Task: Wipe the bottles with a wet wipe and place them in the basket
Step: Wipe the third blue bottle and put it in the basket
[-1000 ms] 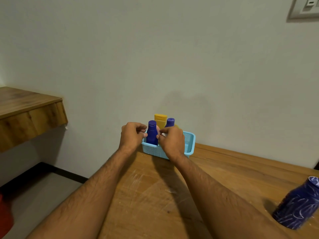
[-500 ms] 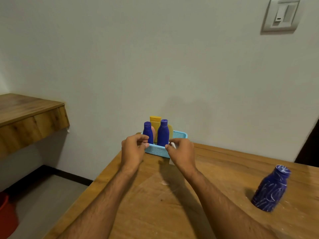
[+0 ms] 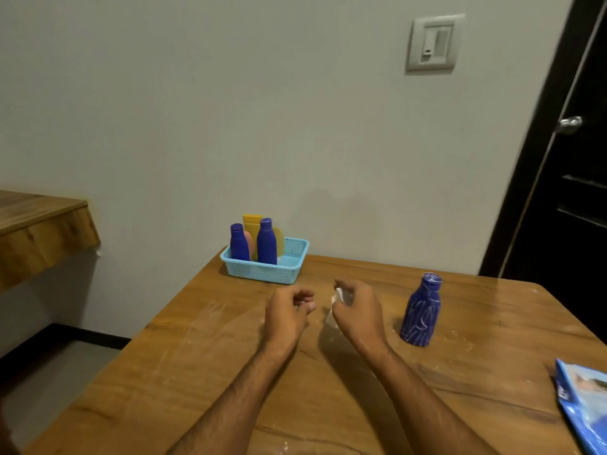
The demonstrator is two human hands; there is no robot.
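Between bottles: right hand [image 3: 356, 311] pinches the white wet wipe [image 3: 340, 295], left hand [image 3: 289, 311] loosely curled, empty. Scribbled dark-blue plastic bottle [image 3: 421, 311] stands upright on the wooden bench [image 3: 197, 356], right of the hands. Light-blue mesh basket [image 3: 262, 272] far-left holds other bottles. Next: grab it, wipe.

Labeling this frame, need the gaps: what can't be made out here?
Head view only:
- wet wipe: mostly hidden inside the right hand.
- blue packet: cut off by the right edge; print unreadable.
- yellow bottle and pink item in the basket: bodies hidden behind the two blue bottles.
- left hand: fingers loosely curled; nothing visible inside.
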